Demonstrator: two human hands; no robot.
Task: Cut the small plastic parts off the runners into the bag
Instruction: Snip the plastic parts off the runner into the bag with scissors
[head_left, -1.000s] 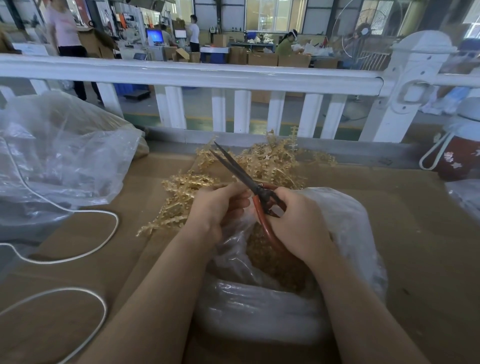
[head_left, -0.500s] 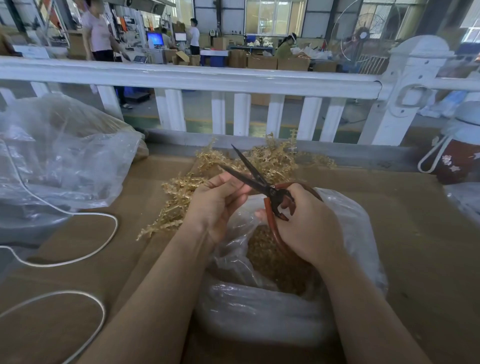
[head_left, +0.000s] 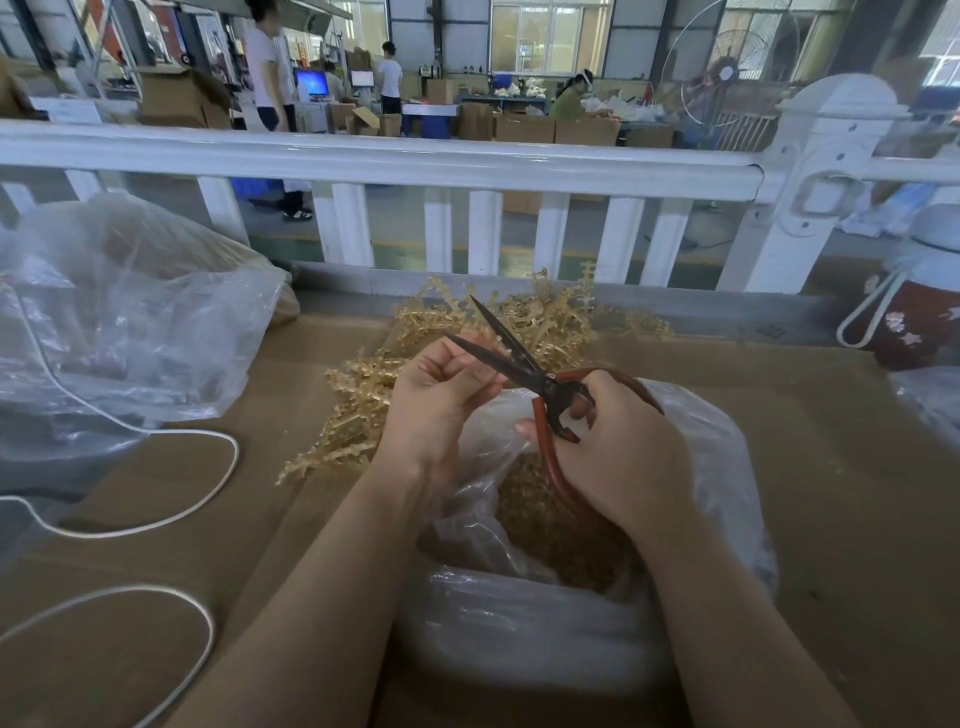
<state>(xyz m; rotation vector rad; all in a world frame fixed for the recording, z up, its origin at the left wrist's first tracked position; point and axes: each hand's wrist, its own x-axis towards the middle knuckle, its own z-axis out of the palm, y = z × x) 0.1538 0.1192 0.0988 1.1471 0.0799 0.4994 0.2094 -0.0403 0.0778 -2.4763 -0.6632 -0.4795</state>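
Above the clear plastic bag (head_left: 717, 467) of cut amber parts, the right hand (head_left: 618, 447) grips red-handled scissors (head_left: 540, 382), blades open, the left hand (head_left: 441, 395) pinching something unseen; best snipped directly over the bag's mouth.

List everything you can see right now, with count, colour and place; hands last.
scissors: one, dark blades open, red handles, above the bag
bag: one, clear, near centre, holds tan cut parts
runners: a pile, tan, behind and left of the bag
big bag: one, clear, crumpled, far left
cord: white, looped on the left of the table
table: one, brown cardboard top
rail: one, white, across the back
flask: one, red and white, far right
left hand: pinches something small at the blades; too hidden to name
right hand: grips the scissors handles
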